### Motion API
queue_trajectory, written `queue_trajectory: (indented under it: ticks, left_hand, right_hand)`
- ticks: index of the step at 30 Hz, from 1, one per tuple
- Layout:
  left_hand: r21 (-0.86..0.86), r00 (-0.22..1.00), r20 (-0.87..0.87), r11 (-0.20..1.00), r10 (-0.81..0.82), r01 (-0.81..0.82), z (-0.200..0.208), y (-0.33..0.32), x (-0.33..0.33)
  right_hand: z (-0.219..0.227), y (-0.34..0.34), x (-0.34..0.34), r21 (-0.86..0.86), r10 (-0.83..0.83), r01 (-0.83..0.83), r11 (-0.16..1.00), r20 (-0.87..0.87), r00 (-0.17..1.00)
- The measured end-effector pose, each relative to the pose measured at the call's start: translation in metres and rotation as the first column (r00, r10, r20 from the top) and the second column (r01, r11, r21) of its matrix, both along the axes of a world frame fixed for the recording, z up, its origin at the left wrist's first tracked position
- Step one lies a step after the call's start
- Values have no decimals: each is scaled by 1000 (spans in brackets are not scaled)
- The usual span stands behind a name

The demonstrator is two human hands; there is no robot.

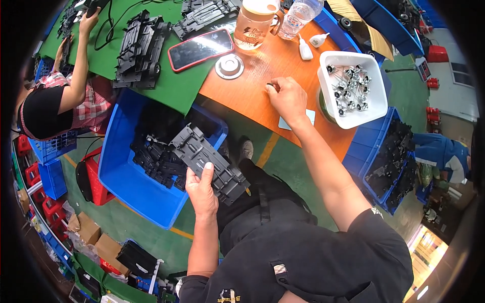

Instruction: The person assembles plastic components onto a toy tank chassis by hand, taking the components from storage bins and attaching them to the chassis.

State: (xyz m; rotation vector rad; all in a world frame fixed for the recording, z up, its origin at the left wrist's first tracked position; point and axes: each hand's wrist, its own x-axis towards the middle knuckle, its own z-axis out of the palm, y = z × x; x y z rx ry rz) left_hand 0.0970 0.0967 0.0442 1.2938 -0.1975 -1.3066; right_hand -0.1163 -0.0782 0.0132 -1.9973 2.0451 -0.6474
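In my left hand [202, 194] is a black plastic toy-car chassis [208, 160], gripped at its near side and tilted above the blue bin's right part. My right hand [289, 99] is over the orange wooden tabletop [242, 93], its fingers pinched together. A small dark piece [273, 86] shows at the fingertips; its kind is too small to make out. Right of that hand stands a white tub [376, 103] of metal axles with small black wheels [348, 88]. A pale blue card [303, 119] lies partly under my right wrist.
A large blue bin [146, 204] holds black parts below the table. On the table are a red-edged phone [201, 49], a round metal disc [229, 66], a drink jug [251, 30], a water bottle [300, 17] and small white bottles [305, 49]. A co-worker [65, 96] works at left.
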Motion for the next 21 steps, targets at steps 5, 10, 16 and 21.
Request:
queue_trajectory:
  ticks: [5,10,16,21]
  left_hand:
    - [7,999,10,999,-37,37,-5,6,0]
    - [14,998,19,998,-67,67,-10,7,-2]
    - [27,993,-12,993,-116,116,-9,4,-7]
    - [10,982,-21,983,-186,186,-5,-5,-19]
  right_hand:
    - [-13,-13,-4,119,80,-64,991,-132,988]
    - [-8,-23,-10,172,91,-82,982,-43,995]
    - [25,1,-26,601,-567,-153,785,795,214]
    - [37,30,-39,592,-585,-142,793,806,91]
